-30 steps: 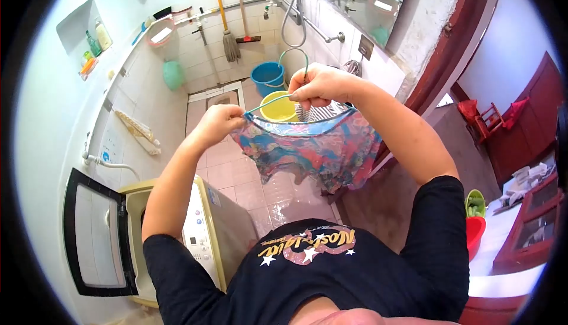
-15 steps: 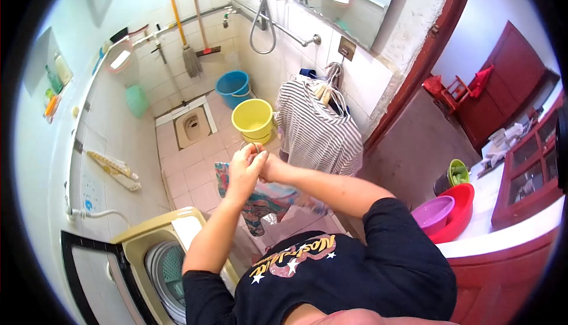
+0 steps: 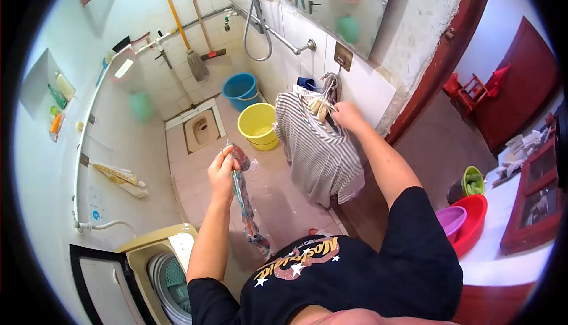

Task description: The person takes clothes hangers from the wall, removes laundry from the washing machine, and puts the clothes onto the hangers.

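My left hand [image 3: 222,168] is closed in a pinch at the top of a patterned blue and pink garment [image 3: 245,207], which hangs down below it in a narrow bunch. Part of its hanger shows at my fingertips. On the right, my right hand [image 3: 348,116] reaches to the top of a grey-and-white striped garment [image 3: 316,147] hanging by the tiled wall. Its fingers are closed among light-coloured hangers and straps [image 3: 322,103]; exactly what they hold is too small to make out.
A yellow bucket [image 3: 257,123] and a blue bucket [image 3: 240,88] stand on the floor beyond the striped garment. At lower left is an open washing machine [image 3: 155,248]. A mop [image 3: 197,65] leans on the back wall. Red and purple basins [image 3: 478,218] sit at right.
My hands were together and have parted. The right one has moved up and right to the hanging striped garment; the left keeps the patterned garment, which was spread wide earlier and now hangs narrow.
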The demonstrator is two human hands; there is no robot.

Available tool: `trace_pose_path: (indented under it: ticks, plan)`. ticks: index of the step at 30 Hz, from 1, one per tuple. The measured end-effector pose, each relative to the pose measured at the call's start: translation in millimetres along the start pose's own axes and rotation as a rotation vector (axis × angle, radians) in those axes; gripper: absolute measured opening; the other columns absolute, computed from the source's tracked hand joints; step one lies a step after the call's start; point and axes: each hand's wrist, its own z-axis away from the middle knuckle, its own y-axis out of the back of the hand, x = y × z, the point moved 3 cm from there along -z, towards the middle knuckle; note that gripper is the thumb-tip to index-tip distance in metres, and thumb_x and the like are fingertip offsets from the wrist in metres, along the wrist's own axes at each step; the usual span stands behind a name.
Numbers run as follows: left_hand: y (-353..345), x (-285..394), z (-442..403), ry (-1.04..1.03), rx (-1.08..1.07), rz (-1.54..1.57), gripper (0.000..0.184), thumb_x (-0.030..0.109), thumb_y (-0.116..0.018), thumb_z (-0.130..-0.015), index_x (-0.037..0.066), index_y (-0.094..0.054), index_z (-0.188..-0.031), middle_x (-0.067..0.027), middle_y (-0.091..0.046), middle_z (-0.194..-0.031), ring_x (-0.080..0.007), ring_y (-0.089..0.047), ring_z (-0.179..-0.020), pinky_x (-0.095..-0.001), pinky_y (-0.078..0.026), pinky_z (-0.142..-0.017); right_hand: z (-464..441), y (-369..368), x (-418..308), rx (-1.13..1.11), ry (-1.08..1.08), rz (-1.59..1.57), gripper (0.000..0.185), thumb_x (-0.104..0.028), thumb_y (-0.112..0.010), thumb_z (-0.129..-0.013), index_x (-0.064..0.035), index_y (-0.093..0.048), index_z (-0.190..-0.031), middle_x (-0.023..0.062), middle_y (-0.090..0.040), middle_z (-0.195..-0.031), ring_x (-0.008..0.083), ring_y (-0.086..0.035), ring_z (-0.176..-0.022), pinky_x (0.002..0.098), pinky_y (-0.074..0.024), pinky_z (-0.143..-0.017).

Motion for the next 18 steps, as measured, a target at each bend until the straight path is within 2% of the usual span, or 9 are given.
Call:
trace_pose_path:
  ticks: [1, 3, 5, 8, 9, 10, 14, 16, 18]
  plan:
    - [-8.8, 3.2, -3.0, -0.012, 0.007, -0.055, 0.031, 0.008, -0.049, -0.088, -0.005, -0.051, -0.116, -0.0038, -0.059, -0.082, -0.0084, -0.049, -0.07, -0.0222, -0.041, -0.068, -6.7, -5.4, 1.1, 0.01, 0.147, -0.204, 0.016, -0.014, -0.053, -0.073, -0.0008, -0.06, -0.069, 0.0118, -0.062, -0.061, 0.0255, -0.057, -0.049, 0.0382, -0.0468, -0.051]
    - [-35.6, 20.1, -12.1, -0.028, 0.014, -0.121, 0.031, 0.008, -0.049, -0.088, -0.005, -0.051, -0.116, -0.0051, -0.061, -0.087, -0.0088, -0.05, -0.073, -0.0229, -0.042, -0.07, 6.1, -8.8, -16.1, -0.111, 0.093, -0.578, 0.013, -0.015, -0.055, -0.074, -0.0035, -0.06, -0.07, 0.0045, -0.059, -0.058, 0.0109, -0.047, -0.039, 0.0268, -0.0356, -0.035]
    - [-61.0, 31.1, -22.7, -0.066, 0.017, -0.184, 0.03, 0.015, -0.05, -0.089, -0.001, -0.055, -0.112, -0.0051, -0.064, -0.093, -0.0072, -0.049, -0.073, -0.022, -0.038, -0.069, 22.7, -20.5, -39.9, -0.343, 0.054, -0.937, 0.013, -0.018, -0.056, -0.078, -0.0051, -0.056, -0.075, 0.0023, -0.057, -0.059, 0.0081, -0.041, -0.036, 0.0236, -0.0315, -0.033]
    - [-102.9, 43.4, -35.6, -0.084, -0.041, -0.2, 0.03, 0.02, -0.052, -0.089, 0.0, -0.057, -0.111, -0.0045, -0.064, -0.096, -0.0064, -0.049, -0.077, -0.0214, -0.036, -0.071, 50.8, -33.7, -83.9, -0.38, 0.212, -0.891, 0.013, -0.018, -0.057, -0.078, -0.0043, -0.056, -0.076, 0.0037, -0.058, -0.059, 0.0077, -0.048, -0.044, 0.0211, -0.0359, -0.039]
    - [-112.7, 47.3, -39.2, -0.067, -0.068, -0.162, 0.03, 0.016, -0.055, -0.088, -0.005, -0.055, -0.111, -0.0085, -0.061, -0.101, -0.0126, -0.055, -0.091, -0.0243, -0.041, -0.083, 60.1, -41.2, -94.0, -0.394, 0.243, -0.875, 0.015, -0.019, -0.058, -0.078, -0.0038, -0.057, -0.076, 0.0039, -0.059, -0.06, 0.0085, -0.05, -0.046, 0.023, -0.0381, -0.04]
    - [-121.2, 47.9, -41.0, -0.061, -0.069, -0.17, 0.03, 0.016, -0.055, -0.088, -0.005, -0.055, -0.111, -0.0085, -0.061, -0.101, -0.0126, -0.055, -0.091, -0.0243, -0.041, -0.083, 68.6, -53.5, -100.2, -0.418, 0.293, -0.926, 0.015, -0.018, -0.058, -0.077, -0.0032, -0.057, -0.076, 0.0045, -0.06, -0.06, 0.0094, -0.051, -0.047, 0.025, -0.0396, -0.041]
    - [-132.9, 36.1, -40.4, -0.05, -0.089, -0.114, 0.023, 0.015, -0.056, -0.088, -0.004, -0.059, -0.101, -0.0086, -0.063, -0.088, -0.0134, -0.056, -0.085, -0.0246, -0.042, -0.08, 112.2, -81.9, -113.3, -0.447, 0.297, -1.017, 0.014, -0.012, -0.058, -0.078, -0.0002, -0.053, -0.074, 0.006, -0.058, -0.059, 0.012, -0.052, -0.044, 0.0267, -0.0411, -0.04]
    - [-127.3, 22.7, -36.4, -0.01, -0.151, -0.074, 0.024, 0.02, -0.054, -0.088, -0.001, -0.061, -0.097, -0.0029, -0.062, -0.075, -0.0072, -0.05, -0.075, -0.0217, -0.037, -0.07, 120.2, -89.4, -112.1, -0.447, 0.268, -1.033, 0.014, -0.011, -0.059, -0.077, -0.0002, -0.052, -0.073, 0.0061, -0.057, -0.059, 0.0122, -0.052, -0.043, 0.0266, -0.0413, -0.039]
    - [-124.2, 20.8, -31.5, -0.003, -0.142, -0.067, 0.023, 0.018, -0.053, -0.089, -0.002, -0.061, -0.095, -0.0009, -0.056, -0.068, -0.0082, -0.049, -0.072, -0.0224, -0.039, -0.07, 125.0, -91.9, -110.7, -0.453, 0.245, -1.031, 0.014, -0.011, -0.06, -0.077, -0.0002, -0.052, -0.072, 0.0062, -0.057, -0.06, 0.0125, -0.052, -0.043, 0.0265, -0.0415, -0.039]
